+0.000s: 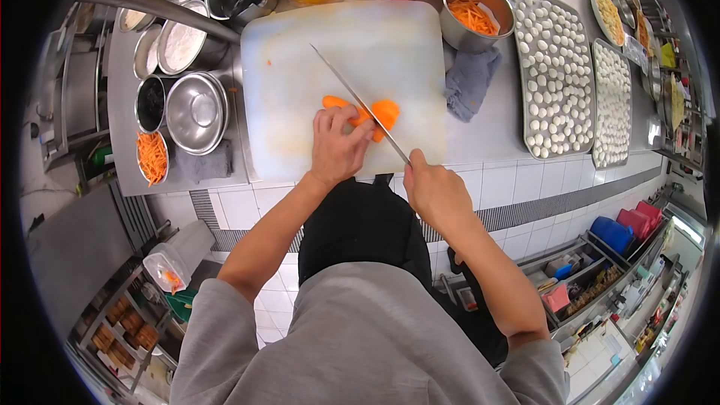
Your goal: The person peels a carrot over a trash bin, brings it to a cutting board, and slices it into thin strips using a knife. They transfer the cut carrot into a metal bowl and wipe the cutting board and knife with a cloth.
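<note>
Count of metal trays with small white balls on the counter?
2. A wide grey metal tray lies right of the crumpled grey-blue cloth; a narrower grey metal tray sits just right of it. Any others might be hidden in the clutter further right.

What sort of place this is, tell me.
Probably a commercial kitchen: there is a long stainless-steel counter, a large white cutting board on it, and a big rectangular metal tray filled with rows of small round white pieces.
</note>
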### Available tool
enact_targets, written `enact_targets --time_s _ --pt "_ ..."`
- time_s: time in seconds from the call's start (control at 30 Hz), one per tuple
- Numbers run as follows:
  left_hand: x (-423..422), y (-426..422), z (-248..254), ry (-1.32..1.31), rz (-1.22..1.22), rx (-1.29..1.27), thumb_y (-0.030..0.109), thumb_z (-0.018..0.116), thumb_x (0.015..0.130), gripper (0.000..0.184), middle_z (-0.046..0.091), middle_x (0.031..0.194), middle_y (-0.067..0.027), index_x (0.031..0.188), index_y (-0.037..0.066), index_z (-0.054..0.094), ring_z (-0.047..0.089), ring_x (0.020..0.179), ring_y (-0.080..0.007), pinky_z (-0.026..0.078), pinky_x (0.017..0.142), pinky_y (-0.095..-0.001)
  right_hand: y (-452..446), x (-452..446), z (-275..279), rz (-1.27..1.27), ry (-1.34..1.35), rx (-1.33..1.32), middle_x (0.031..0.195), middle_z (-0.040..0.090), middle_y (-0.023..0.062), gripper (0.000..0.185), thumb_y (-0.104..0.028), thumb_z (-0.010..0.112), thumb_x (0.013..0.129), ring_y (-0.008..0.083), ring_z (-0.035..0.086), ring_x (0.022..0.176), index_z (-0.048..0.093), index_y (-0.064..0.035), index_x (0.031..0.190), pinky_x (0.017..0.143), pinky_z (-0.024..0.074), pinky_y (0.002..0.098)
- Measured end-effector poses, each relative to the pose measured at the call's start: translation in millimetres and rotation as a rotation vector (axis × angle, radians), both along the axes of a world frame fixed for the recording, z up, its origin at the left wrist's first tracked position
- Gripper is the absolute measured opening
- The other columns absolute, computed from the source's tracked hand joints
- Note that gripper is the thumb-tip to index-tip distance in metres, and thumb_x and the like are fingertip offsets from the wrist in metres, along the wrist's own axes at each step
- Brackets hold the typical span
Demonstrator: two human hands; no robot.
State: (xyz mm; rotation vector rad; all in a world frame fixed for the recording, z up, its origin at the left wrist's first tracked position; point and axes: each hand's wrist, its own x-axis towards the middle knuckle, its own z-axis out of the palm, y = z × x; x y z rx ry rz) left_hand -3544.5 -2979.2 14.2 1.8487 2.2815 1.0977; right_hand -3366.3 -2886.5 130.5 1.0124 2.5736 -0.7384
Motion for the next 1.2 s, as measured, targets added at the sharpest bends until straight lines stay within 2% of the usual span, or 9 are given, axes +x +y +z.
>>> enact_targets --time_s 0.17,0.37,0.53,0.63,0.8,1.03,1.1,1.2 --pt "1.0 2.6 -0.5 -0.016 0.003 0.039 0.013 0.074 0.081 0.027 0.054 0.113 -0.006 0.107 0.016 0.067 0.05 0.104 -0.0293 0.039 0.092 -0.0485 3.1 -22.6 -48.1 -0.008 0.043 0.029 0.062 0.065 0.0212 0.017 -0.019 0.052 0.099 0.042 0.068 0.06 0.05 -0.0029 0.095 0.055 0.056 0.0501" --pt "1.2 0.1 -3.0 -0.004 -0.001 0.027 0.012 0.074 0.081 0.026 0.054 0.115 -0.0064 0.105 0.016 0.067 0.05 0.105 -0.0296 0.039 0.093 -0.0486 12.4 -24.4 -62.0 -0.019 0.097 0.035 0.064 0.066 0.0209 0.02 -0.023 0.052 0.1 0.0417 0.069 0.061 0.05 -0.0035 0.099 0.058 0.0563 0.0513" --pt "0.4 -2.1 -1.0 0.008 0.004 0.031 0.011 0.074 0.08 0.025 0.054 0.115 -0.0065 0.104 0.015 0.067 0.051 0.105 -0.0298 0.039 0.093 -0.0487 4.9 -10.1 -34.5 -0.014 0.13 0.02 0.063 0.066 0.0192 0.021 -0.024 0.052 0.1 0.0396 0.068 0.058 0.051 -0.0038 0.098 0.055 0.0563 0.0495" --pt "1.1 0.9 -0.5 0.009 -0.001 0.045 0.01 0.074 0.079 0.026 0.054 0.114 -0.0063 0.103 0.014 0.067 0.051 0.104 -0.0298 0.039 0.093 -0.0485 -6.6 5.8 0.7 0.003 0.002 0.066 0.061 0.065 0.0181 0.019 -0.023 0.052 0.101 0.0381 0.068 0.056 0.051 -0.0037 0.097 0.052 0.0558 0.0474" --pt "-0.3 1.6 -2.1 0.0 -0.004 0.06 0.009 0.074 0.078 0.027 0.055 0.113 -0.0061 0.103 0.014 0.067 0.051 0.104 -0.0296 0.039 0.092 -0.0481 -12.5 12.7 19.3 0.01 -0.102 0.027 0.059 0.064 0.0187 0.017 -0.019 0.051 0.1 0.0382 0.068 0.055 0.05 -0.0033 0.094 0.051 0.0557 0.0469" --pt "0.8 0.0 0.2 -0.016 -0.006 0.054 0.009 0.074 0.078 0.029 0.055 0.113 -0.006 0.106 0.015 0.067 0.051 0.103 -0.0297 0.04 0.091 -0.0472 -2.0 -20.9 -24.0 -0.026 -0.001 -0.008 0.064 0.066 0.0222 0.016 -0.018 0.049 0.1 0.0419 0.069 0.061 0.049 -0.0027 0.095 0.055 0.0557 0.0503" --pt "-0.6 0.3 0.8 -0.009 0.003 0.065 0.009 0.074 0.078 0.029 0.055 0.113 -0.0061 0.106 0.015 0.067 0.051 0.103 -0.0298 0.04 0.091 -0.0473 -3.4 -27.5 -44.3 -0.074 0.019 -0.007 0.066 0.065 0.0251 0.022 -0.022 0.052 0.101 0.0453 0.066 0.062 0.048 -0.001 0.1 0.057 0.0537 0.0541" --pt "0.5 1.8 0.5 -0.002 0.0 0.071 0.009 0.074 0.079 0.028 0.055 0.114 -0.0063 0.106 0.014 0.067 0.051 0.103 -0.0299 0.04 0.092 -0.0479 -2.4 -32.2 -64.7 -0.105 0.05 -0.017 0.068 0.066 0.0247 0.022 -0.023 0.052 0.1 0.0461 0.066 0.064 0.048 -0.0014 0.101 0.059 0.054 0.0546"
